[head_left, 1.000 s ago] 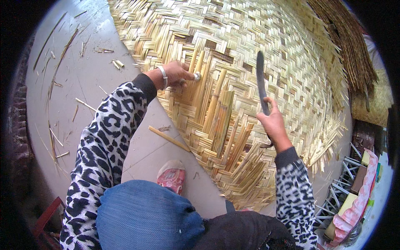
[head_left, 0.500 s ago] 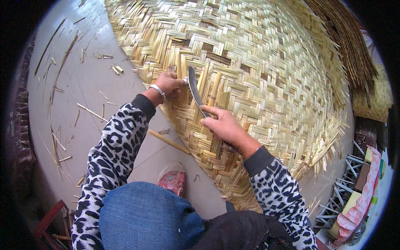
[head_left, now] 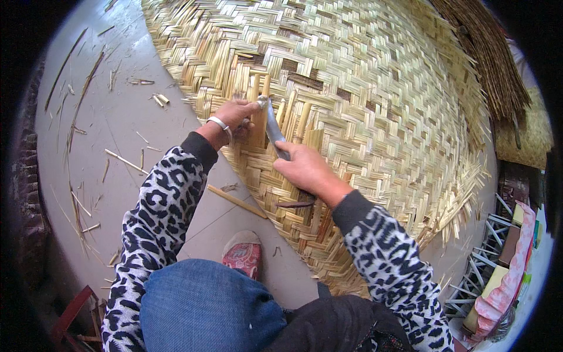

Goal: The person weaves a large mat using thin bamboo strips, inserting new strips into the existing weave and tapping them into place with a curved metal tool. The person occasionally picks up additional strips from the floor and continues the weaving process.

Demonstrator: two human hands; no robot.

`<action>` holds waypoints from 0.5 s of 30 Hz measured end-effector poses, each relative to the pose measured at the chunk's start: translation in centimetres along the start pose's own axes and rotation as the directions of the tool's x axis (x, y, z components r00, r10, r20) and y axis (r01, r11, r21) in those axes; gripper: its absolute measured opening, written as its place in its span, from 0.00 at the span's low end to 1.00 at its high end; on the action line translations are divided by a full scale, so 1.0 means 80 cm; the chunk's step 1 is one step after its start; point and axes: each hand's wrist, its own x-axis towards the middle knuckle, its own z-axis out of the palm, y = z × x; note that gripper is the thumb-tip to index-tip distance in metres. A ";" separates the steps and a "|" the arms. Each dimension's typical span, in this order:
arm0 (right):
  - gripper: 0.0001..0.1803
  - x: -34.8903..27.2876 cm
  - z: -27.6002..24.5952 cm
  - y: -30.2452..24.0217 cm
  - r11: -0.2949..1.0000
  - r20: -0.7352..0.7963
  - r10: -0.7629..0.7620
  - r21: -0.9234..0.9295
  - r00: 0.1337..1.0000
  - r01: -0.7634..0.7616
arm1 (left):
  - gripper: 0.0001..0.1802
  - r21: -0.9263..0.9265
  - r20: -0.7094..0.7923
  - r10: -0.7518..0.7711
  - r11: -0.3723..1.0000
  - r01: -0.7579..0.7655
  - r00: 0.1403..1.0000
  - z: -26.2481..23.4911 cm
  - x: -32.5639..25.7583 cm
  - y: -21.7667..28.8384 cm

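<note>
Grey floor tiles (head_left: 187, 152) sweep down the left side, strewn with thin dark stalks (head_left: 88, 88), short pale offcuts (head_left: 159, 100) and one long pale splint (head_left: 236, 201) lying just beside the mat's edge. Across the middle and top spreads the woven mat (head_left: 363, 117), its border frayed into loose strip ends down at the right. And the action's right at its left edge: the left hand (head_left: 234, 114), a white bracelet (head_left: 219, 123) at its wrist, is closed on upright pale strips (head_left: 258, 138) rising from the weave, while the right hand (head_left: 311, 170) is wrapped around a curved grey knife (head_left: 272, 126), blade lying against those strips, tip close by the left thumb. More cut ends crowd in just right of the blade. Below, a red patterned shoe (head_left: 242, 257) stands on the tiles beside a blue denim knee (head_left: 205, 305). Over at lower right sits a white slatted rack (head_left: 487, 255) carrying yellowish and brown blocks, pink cloth (head_left: 498, 287) draped along it; smaller contents are too blurred to tell. Brown stalks (head_left: 484, 58) pile along the mat's far right edge, and a dark red frame (head_left: 69, 314) fills the lower left corner. Between shoe and mat runs a strip of bare tile.
</note>
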 end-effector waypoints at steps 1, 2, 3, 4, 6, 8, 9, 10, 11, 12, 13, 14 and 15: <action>0.23 0.002 0.010 -0.003 0.997 -0.042 -0.010 -0.075 0.999 0.007 | 0.11 -0.002 -0.015 0.001 1.000 -0.001 1.000 0.002 0.000 0.000; 0.19 0.004 0.020 -0.005 0.997 -0.110 -0.015 -0.070 0.994 0.008 | 0.11 -0.002 -0.039 0.006 1.000 -0.006 0.999 0.005 0.001 0.002; 0.19 0.008 0.026 -0.006 0.996 -0.128 -0.006 -0.087 0.992 -0.005 | 0.10 0.003 -0.073 0.001 1.000 -0.001 0.997 0.008 0.001 0.003; 0.19 0.012 0.031 -0.007 0.995 -0.145 0.004 -0.102 0.989 -0.019 | 0.10 0.020 -0.090 0.017 1.000 -0.016 0.996 0.012 0.000 0.004; 0.21 0.020 0.036 -0.008 0.989 -0.168 0.043 -0.129 0.985 -0.065 | 0.09 0.067 -0.138 0.044 0.997 -0.036 0.989 0.016 -0.001 0.008; 0.21 0.024 0.037 -0.008 0.987 -0.162 0.046 -0.142 0.986 -0.070 | 0.10 0.133 -0.168 -0.036 0.989 0.059 0.985 0.017 -0.005 0.013; 0.22 0.025 0.036 -0.008 0.987 -0.168 0.044 -0.147 0.985 -0.069 | 0.11 0.166 -0.181 -0.073 0.981 0.103 0.981 0.016 -0.007 0.016; 0.22 0.025 0.036 -0.008 0.984 -0.161 0.043 -0.166 0.986 -0.070 | 0.10 0.124 -0.182 -0.123 0.981 0.147 0.975 0.015 -0.010 0.015; 0.22 0.024 0.035 -0.008 0.982 -0.157 0.038 -0.179 0.987 -0.067 | 0.10 0.119 -0.175 -0.140 0.979 0.163 0.975 0.014 -0.011 0.017; 0.22 0.022 0.035 -0.008 0.980 -0.154 0.036 -0.190 0.987 -0.065 | 0.10 0.110 -0.151 -0.164 0.977 0.181 0.975 0.014 -0.011 0.017; 0.22 0.021 0.035 -0.008 0.981 -0.156 0.037 -0.184 0.987 -0.066 | 0.10 0.101 -0.126 -0.189 0.974 0.202 0.974 0.015 -0.010 0.015; 0.22 0.020 0.034 -0.009 0.981 -0.158 0.036 -0.180 0.987 -0.065 | 0.10 0.115 -0.153 -0.204 0.968 0.223 0.967 0.016 -0.007 0.015; 0.22 0.019 0.035 -0.009 0.982 -0.159 0.035 -0.178 0.987 -0.063 | 0.09 0.095 -0.172 -0.166 0.978 0.184 0.971 0.020 -0.002 0.013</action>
